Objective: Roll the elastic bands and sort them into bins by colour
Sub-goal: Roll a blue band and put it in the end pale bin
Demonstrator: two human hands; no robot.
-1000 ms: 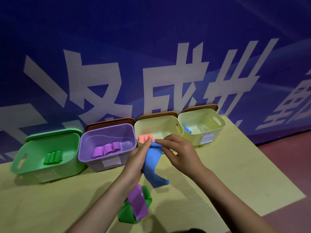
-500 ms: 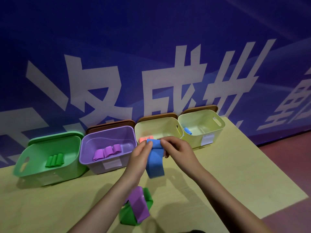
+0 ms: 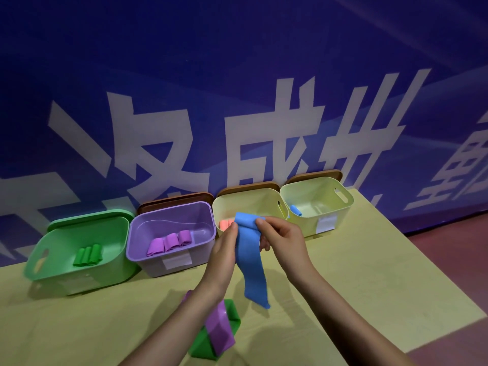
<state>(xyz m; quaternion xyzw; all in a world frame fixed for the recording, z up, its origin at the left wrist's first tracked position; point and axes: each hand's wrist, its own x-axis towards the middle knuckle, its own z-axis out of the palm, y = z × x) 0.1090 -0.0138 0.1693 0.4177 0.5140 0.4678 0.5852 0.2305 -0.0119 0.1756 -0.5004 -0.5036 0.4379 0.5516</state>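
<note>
The flat blue elastic band [image 3: 250,262] was held in the air above the yellow-green table top [image 3: 356,273], in front of the row of bins. Its upper end was pinched between both hands and the rest hung down as a loose strip, the lower end curling just clear of the table. It draped and twisted freely, so it was judged light, thin and soft, with no stiffness of its own; being rubbery, it would likely spring open if a roll were released early. The best hold was judged to be the top edge, where the first fold is started, with the tail left free to wind up.

The left hand [image 3: 224,249] had thumb and fingers closed on the left side of the band's top end. The right hand [image 3: 280,233] was closed on the right side of the same end, thumb in front, fingers curled behind. Neither hand touched anything else.

One small blue roll [image 3: 295,210] lay in the far-right pale yellow plastic bin [image 3: 343,207], judged the destination. The neighbouring pale yellow bin [image 3: 248,199] held salmon-pink rolls [image 3: 226,224]; the purple plastic bin [image 3: 206,241] held three purple rolls [image 3: 170,241]; the green plastic bin [image 3: 52,262] held green rolls [image 3: 88,256]. An unrolled purple band [image 3: 219,331] lay across an unrolled green band [image 3: 203,347] on the table near the left forearm, not yet sorted.
</note>
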